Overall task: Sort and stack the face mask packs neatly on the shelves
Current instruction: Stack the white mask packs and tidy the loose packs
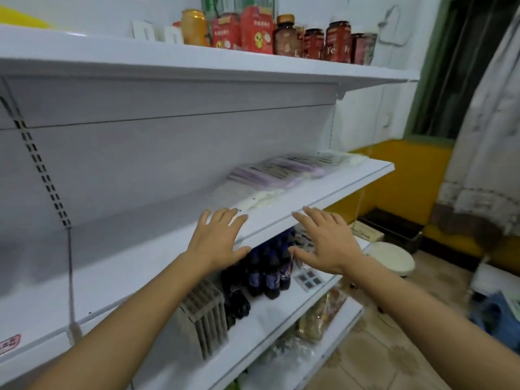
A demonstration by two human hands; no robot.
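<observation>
**Two empty hands at the lip of the mask shelf**

Both hands hover with fingers spread and nothing in them: the left hand (222, 237) over the front edge of the middle shelf (323, 201), the right hand (323, 243) just off that edge and a little lower.

The face mask packs (278, 171) lie flat on that shelf, toward 1 o'clock from the hands, in a loose overlapping row: purple ones in clear film, with white packs (260, 201) nearest the hands. They look light, thin and floppy, and the glossy film is probably slippery, so a stack could fan out or slide. Taking hold at the two short ends, or with a flat palm above and thumb below, seems safest.

Bare shelf stretches toward 9 o'clock, giving room to square up stacks. The upper shelf (197, 68) overhangs, limiting lift height. Dark bottles (270, 271) stand on the lower shelf directly beneath the hands, where a slipped pack might land.
</observation>
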